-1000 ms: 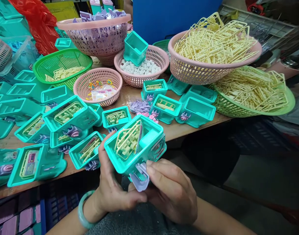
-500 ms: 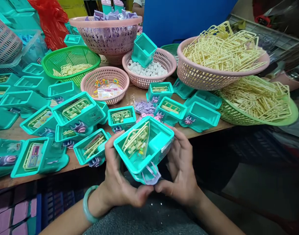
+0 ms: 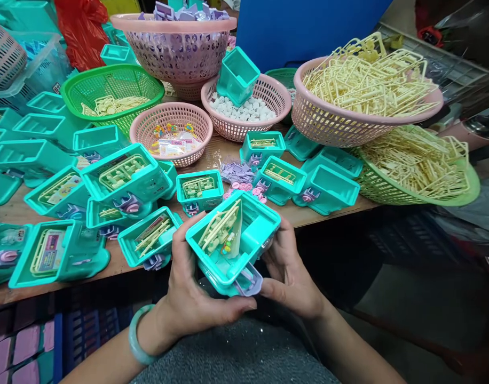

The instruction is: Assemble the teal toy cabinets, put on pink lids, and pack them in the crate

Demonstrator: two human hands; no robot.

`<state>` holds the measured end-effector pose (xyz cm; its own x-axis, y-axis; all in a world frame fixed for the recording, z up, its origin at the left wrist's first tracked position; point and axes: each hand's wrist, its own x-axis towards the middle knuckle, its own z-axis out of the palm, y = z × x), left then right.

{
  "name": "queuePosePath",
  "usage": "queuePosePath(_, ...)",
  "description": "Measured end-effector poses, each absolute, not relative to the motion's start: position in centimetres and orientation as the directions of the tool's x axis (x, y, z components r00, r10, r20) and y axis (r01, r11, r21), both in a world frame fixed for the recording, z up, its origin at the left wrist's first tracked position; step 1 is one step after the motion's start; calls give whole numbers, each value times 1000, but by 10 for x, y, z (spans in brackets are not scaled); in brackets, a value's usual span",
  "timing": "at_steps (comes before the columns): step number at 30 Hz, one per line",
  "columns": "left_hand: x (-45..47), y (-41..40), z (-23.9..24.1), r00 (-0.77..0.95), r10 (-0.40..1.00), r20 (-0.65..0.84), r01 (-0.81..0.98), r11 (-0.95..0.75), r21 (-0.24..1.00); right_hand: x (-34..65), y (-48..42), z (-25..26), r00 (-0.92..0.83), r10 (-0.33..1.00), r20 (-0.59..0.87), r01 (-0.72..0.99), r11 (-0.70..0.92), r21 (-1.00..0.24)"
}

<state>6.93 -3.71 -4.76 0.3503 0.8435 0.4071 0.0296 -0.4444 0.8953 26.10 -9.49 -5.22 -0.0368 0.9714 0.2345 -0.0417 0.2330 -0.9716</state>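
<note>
Both hands hold one teal plastic toy housing (image 3: 250, 240) just in front of the table edge, above my lap. My left hand (image 3: 192, 293) wraps its left side, thumb along the bottom front. My right hand (image 3: 290, 269) cups its right side and underside. Inside the housing lie a cream parts sprue (image 3: 220, 226) and a small clear packet. A lilac piece (image 3: 250, 281) sits at its lower front edge, between my thumbs.
Many more teal housings (image 3: 124, 178) cover the wooden table (image 3: 292, 213), some with sprues inside. Behind stand pink and green baskets: cream sprues (image 3: 368, 85), white pellets (image 3: 244, 109), lilac parts (image 3: 176, 40), small packets (image 3: 170, 141). Loose lilac and pink bits (image 3: 238, 173) lie mid-table.
My right hand left the lilac piece at the front and moved up to cup the housing's right side. The lilac piece now sits tucked into the housing's lower edge.
</note>
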Motion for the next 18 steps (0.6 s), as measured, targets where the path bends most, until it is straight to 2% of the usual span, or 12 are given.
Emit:
queuePosePath(12,71,-32,-35,433,766,475,55,-548,835,264,-98,-55,16,971,237,-65,237,-969)
queuePosePath(18,71,-32,-37,409,824,392,11,-434,901,272,-92,-62,-17,970,244,-23,243,-970)
